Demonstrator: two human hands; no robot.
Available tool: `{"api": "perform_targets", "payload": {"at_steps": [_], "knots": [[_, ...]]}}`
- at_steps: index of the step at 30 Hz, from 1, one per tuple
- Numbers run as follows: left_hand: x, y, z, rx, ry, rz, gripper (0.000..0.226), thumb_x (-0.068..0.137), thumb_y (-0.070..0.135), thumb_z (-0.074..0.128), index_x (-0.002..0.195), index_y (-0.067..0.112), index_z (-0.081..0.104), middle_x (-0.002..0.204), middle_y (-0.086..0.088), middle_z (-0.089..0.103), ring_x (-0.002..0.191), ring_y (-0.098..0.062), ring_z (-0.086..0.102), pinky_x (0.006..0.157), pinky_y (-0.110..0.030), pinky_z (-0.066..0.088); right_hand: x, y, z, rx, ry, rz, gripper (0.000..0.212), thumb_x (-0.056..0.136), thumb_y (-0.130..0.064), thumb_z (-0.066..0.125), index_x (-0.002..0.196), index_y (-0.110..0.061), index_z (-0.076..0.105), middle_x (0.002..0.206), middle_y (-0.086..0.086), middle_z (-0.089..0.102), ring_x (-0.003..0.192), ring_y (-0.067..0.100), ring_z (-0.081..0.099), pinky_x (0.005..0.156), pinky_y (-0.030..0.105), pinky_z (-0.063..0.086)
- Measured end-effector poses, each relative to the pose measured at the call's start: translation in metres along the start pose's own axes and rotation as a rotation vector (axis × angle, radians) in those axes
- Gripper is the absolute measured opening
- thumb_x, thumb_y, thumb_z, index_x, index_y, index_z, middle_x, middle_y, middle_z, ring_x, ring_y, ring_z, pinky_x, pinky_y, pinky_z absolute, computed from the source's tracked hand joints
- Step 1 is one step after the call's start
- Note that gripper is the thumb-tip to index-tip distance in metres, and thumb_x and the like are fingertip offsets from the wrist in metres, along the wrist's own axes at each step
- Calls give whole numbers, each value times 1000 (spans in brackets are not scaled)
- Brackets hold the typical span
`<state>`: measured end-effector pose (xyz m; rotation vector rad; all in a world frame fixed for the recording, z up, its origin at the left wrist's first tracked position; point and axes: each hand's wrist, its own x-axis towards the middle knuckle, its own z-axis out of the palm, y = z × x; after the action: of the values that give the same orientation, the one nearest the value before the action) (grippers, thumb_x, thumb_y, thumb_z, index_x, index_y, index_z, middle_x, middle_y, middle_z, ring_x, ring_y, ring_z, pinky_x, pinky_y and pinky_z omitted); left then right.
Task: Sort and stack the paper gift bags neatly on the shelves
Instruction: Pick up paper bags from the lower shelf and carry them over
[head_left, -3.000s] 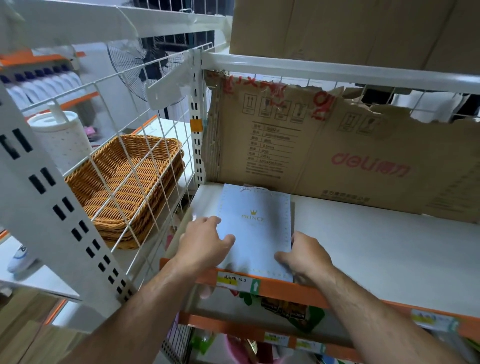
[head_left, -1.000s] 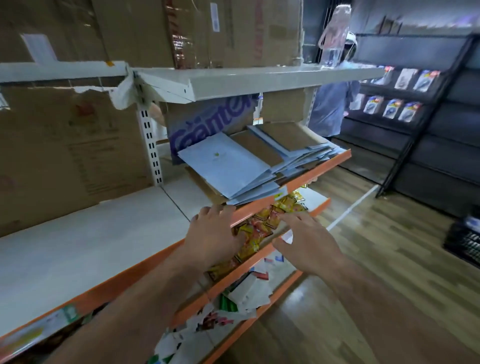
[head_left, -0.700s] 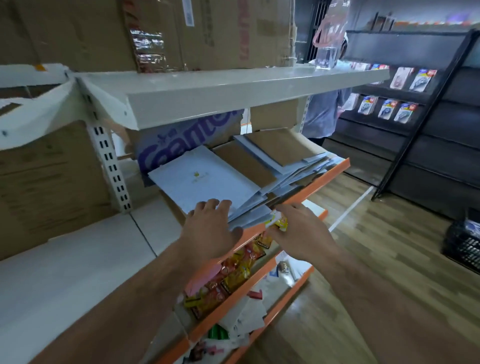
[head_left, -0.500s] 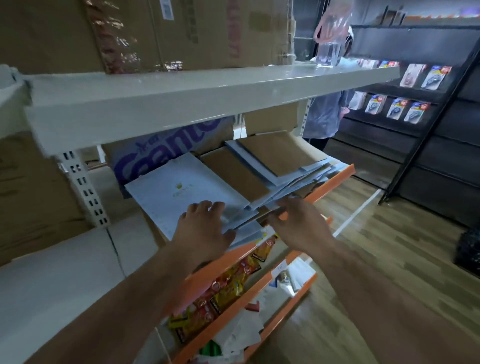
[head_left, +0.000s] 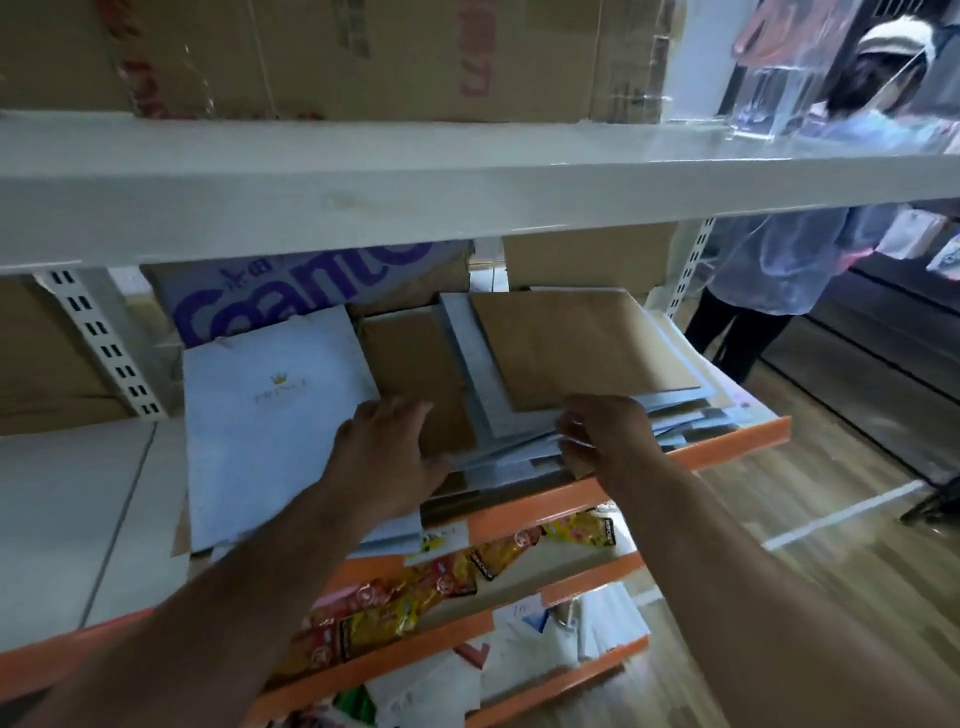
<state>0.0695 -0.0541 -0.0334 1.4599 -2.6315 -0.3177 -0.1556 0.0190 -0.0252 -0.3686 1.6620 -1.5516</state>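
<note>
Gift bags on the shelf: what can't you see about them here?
Head view: how many are in the pile of gift bags; they overlap, only edges show.
Head view: whether the right hand pinches a bag; its curled fingers sink into blurred edges.
Head view: the word under the crown on the pale blue bag; too small, blurred.
Head view: what lies under the left hand.

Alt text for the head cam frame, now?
Two hands work a messy pile of paper gift bags, pale blue and brown, on an orange-edged shelf: the left hand rests flat on top, the right hand pinches bag edges at the front. Snack packets lie on the shelf below; another person stands at far right.
</note>
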Motion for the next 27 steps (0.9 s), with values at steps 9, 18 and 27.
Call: {"api": "perform_targets", "payload": {"at_steps": [9,18,27], "knots": [[4,12,13,-73,35,-119,67,95,52,56,153,27,34,163,0,25,150,-24,17,119,-39,24,28,-2,8,450,-34,68,25,90,3,54,70,-11,49,57,7,44,44,15,49,37,19,30],[9,12,19,-100,72,-176,66,91,54,59,148,23,44,149,2,44,138,-22,37,109,-37,38,52,-4,10,494,-38,92,23,100,-25,58,83,-10,56,65,7,57,51,14,52,43,22,40],[-10,-26,-4,-256,321,-472,66,87,48,67,144,19,49,145,-7,51,133,-30,45,108,-45,41,30,4,34,362,-194,5,12,94,-13,60,106,-9,63,75,5,66,62,12,64,51,25,50]]}}
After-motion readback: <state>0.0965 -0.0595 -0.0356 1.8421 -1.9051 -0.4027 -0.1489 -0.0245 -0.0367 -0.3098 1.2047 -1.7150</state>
